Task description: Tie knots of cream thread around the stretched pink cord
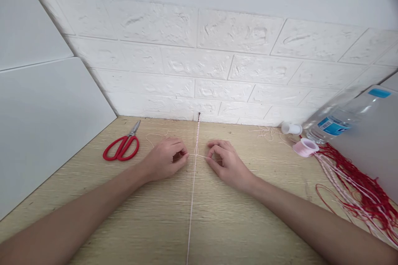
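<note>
A pale pink braided cord [197,132] runs from a dark fixing point [199,114] at the foot of the wall toward me. Below the braid a long straight string [192,203] stretches down to the bottom edge of the view. My left hand [169,155] pinches a thin thread on the left side of the cord. On the right side my right hand [225,161] pinches another thin thread [201,156] between thumb and forefinger. Both threads meet the cord at a small open loop just under the braid.
Red-handled scissors [121,147] lie left of my left hand. At right are a white spool [291,128], a pink thread spool [306,147], a plastic bottle [334,126] and a heap of red cords [367,190]. Loose thread ends [269,133] lie near the brick-patterned wall [217,66].
</note>
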`<move>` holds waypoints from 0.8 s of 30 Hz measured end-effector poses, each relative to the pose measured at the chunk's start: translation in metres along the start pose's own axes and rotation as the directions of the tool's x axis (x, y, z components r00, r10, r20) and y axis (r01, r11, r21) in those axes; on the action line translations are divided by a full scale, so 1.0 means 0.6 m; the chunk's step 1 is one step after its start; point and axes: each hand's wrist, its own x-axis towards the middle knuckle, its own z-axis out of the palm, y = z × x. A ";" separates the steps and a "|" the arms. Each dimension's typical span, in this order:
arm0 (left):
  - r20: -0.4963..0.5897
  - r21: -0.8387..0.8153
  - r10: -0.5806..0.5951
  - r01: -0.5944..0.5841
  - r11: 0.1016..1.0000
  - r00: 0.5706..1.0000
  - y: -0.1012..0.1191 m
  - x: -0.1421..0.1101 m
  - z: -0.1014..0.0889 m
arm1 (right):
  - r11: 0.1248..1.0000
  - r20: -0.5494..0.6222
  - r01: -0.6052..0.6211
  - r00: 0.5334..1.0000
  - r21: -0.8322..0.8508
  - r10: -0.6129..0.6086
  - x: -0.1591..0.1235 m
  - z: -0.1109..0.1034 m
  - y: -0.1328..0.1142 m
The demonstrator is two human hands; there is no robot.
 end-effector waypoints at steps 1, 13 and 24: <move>-0.010 0.009 -0.005 0.005 1.000 1.000 -0.002 0.000 0.001 | 1.000 -0.009 -0.013 1.000 -0.001 0.013 0.000 0.000 0.000; -0.131 0.084 -0.090 0.102 0.991 0.987 -0.020 -0.002 0.003 | 0.989 -0.161 -0.126 0.981 -0.082 0.112 0.003 0.004 0.016; -0.202 0.052 -0.140 0.153 0.987 0.969 -0.016 -0.003 -0.003 | 0.979 -0.176 -0.069 0.984 -0.190 0.036 -0.001 -0.001 0.001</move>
